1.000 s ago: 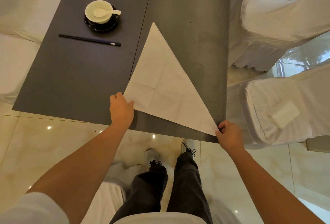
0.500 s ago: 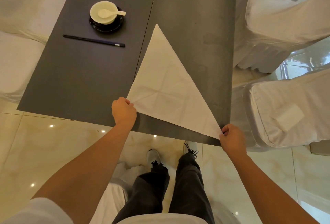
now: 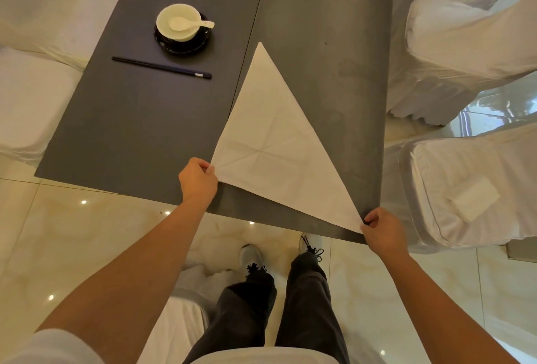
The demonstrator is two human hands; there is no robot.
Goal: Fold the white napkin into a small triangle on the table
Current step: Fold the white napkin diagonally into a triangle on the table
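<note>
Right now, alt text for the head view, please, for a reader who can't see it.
The left hand and right hand each pinch a near corner of the white napkin, folded into a large triangle on the dark table. Farther left lie black chopsticks and a white bowl holding a spoon.

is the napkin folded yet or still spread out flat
Folded once: the white napkin lies as a large triangle on the table, the left hand and right hand pinching its near corners.

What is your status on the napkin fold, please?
Left hand pinches near-left corner, right hand near-right corner. White napkin flat on table, one large triangle. Chopsticks and bowl well clear to the left.
</note>
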